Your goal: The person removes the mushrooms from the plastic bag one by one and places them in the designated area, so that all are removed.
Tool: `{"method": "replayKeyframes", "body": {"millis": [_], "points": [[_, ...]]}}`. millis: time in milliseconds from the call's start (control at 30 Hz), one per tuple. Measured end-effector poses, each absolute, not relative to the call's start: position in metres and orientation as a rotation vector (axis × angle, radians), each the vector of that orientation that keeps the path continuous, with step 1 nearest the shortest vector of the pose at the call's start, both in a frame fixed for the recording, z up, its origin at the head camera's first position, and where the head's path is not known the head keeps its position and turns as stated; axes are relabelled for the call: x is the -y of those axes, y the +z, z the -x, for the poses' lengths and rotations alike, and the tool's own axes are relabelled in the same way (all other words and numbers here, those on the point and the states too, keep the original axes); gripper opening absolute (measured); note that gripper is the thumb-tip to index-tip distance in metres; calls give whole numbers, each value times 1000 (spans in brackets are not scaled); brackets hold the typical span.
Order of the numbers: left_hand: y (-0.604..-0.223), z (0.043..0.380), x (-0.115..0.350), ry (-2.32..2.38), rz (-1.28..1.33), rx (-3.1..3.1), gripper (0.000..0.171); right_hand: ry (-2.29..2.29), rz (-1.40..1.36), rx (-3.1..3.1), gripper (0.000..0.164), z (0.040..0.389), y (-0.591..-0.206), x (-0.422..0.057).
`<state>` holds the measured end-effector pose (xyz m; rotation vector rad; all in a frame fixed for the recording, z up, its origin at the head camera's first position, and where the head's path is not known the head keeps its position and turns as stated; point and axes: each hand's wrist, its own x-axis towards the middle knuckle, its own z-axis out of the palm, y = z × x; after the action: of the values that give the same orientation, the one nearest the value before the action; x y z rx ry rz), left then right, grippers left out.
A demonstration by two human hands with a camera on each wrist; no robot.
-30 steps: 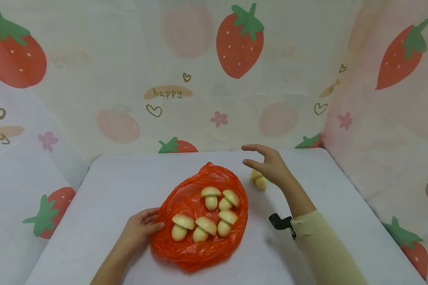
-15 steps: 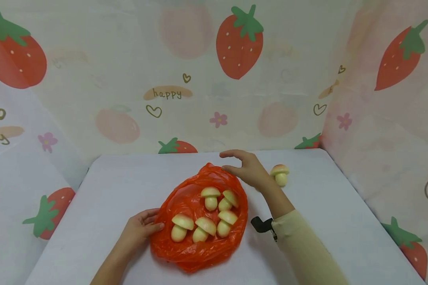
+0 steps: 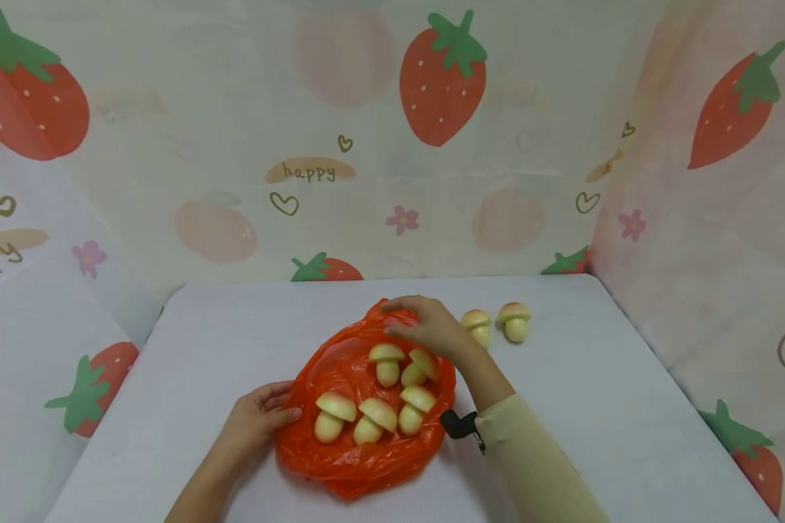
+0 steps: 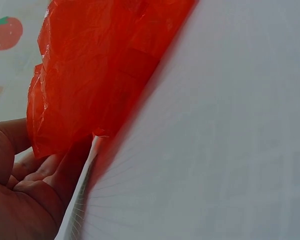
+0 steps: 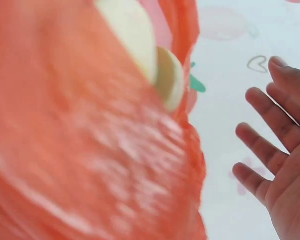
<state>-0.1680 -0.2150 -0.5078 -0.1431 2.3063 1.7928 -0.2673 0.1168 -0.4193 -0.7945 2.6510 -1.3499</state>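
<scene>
A red plastic bag [image 3: 360, 465] lies spread on the white table, its mouth facing up. Several yellow mushrooms [image 3: 387, 363] with reddish-tinged caps lie in it. My left hand [image 3: 255, 421] holds the bag's left edge between thumb and fingers; in the left wrist view the red film [image 4: 90, 75] passes between them. Over the bag's far right edge hovers my right hand [image 3: 432, 327]. The right wrist view shows its fingers [image 5: 267, 112] spread apart with nothing in them, clear of the red film. The bag partly hides the mushrooms in that view.
Two more mushrooms stand on the table to the right of the bag: a near one [image 3: 476, 325], partly behind my right forearm, and a farther one [image 3: 514, 321]. Strawberry-printed cloth walls [image 3: 399, 167] enclose the table [image 3: 628, 421] at the back and sides.
My right hand has moved left and lower, from beside the mushrooms on the right to over the bag. Both mushrooms there are now uncovered. My left hand stays at the bag's edge.
</scene>
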Motion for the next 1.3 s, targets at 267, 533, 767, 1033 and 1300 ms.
{"method": "replayKeyframes", "body": {"millis": [267, 533, 767, 1033, 1300], "points": [[-513, 170, 215, 1812, 147, -2283, 59, -1244, 768, -2656, 38, 266, -433, -113], [-513, 169, 214, 1831, 138, -2273, 57, -1167, 678, -2651, 39, 263, -444, -113], [-512, 169, 214, 1835, 143, -2272, 57, -1150, 699, -2652, 41, 266, -461, -115], [-514, 169, 215, 1828, 140, -2278, 56, -1172, 674, -2643, 43, 268, -471, -117], [-513, 169, 215, 1828, 148, -2272, 56, -1135, 630, -2659, 46, 269, -476, -118]]}}
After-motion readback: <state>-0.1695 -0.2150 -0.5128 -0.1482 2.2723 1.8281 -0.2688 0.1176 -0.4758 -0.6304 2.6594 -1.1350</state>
